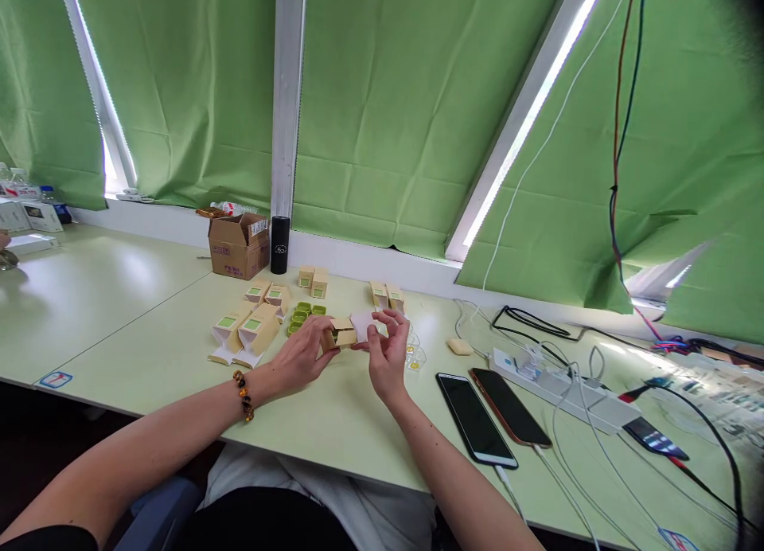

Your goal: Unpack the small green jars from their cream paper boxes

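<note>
A small kraft cardboard box (342,325) with its end open is held over the table. My left hand (307,348) grips it from the left, thumb below and fingers along the top. At its right side a pale flap (361,326) sticks out, and my right hand (389,352) has thumb and fingertips closed at that flap's edge. Just behind my left hand lie several green square cups (305,315). Clear plastic pieces with yellow bits (415,360) are partly hidden behind my right hand.
Opened kraft boxes (244,332) stand on the left, others (313,280) at the back. A brown carton (239,244) and a black bottle (280,245) are by the wall. To the right lie two phones (477,416), a power strip (561,392) and tangled cables.
</note>
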Action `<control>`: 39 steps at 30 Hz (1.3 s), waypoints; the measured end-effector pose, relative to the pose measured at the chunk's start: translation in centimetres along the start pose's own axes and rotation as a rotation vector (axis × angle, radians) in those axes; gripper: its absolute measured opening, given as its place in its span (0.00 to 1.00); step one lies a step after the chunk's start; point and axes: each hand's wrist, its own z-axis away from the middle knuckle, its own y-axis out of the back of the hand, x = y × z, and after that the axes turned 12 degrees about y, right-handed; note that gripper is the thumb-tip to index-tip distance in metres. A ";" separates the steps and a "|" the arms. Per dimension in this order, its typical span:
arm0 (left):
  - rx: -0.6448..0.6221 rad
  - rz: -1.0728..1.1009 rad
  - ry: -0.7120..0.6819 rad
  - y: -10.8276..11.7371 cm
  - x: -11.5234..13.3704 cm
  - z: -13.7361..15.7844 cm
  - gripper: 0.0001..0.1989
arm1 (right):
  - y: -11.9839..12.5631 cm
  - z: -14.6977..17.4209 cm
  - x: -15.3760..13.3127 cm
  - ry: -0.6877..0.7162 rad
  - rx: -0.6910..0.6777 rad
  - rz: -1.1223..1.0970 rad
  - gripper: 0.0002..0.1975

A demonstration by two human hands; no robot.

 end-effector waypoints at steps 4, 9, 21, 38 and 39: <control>-0.021 0.019 -0.001 0.3 0.4 -0.2 0.16 | 0.2 -0.6 0.1 -0.016 0.085 0.036 0.18; -0.058 0.015 0.065 0.7 1.2 -0.4 0.24 | 1.0 -0.9 0.3 0.228 0.055 0.399 0.14; 0.000 -0.036 0.033 0.3 0.6 -0.2 0.38 | 1.2 -0.3 0.3 0.717 -0.264 0.641 0.25; -0.018 -0.251 -0.132 1.2 1.4 -0.6 0.33 | 0.2 0.2 0.6 0.369 -0.314 0.647 0.05; -0.026 -0.283 -0.164 1.2 1.5 -0.5 0.33 | 0.1 0.4 0.8 0.324 -0.313 0.639 0.04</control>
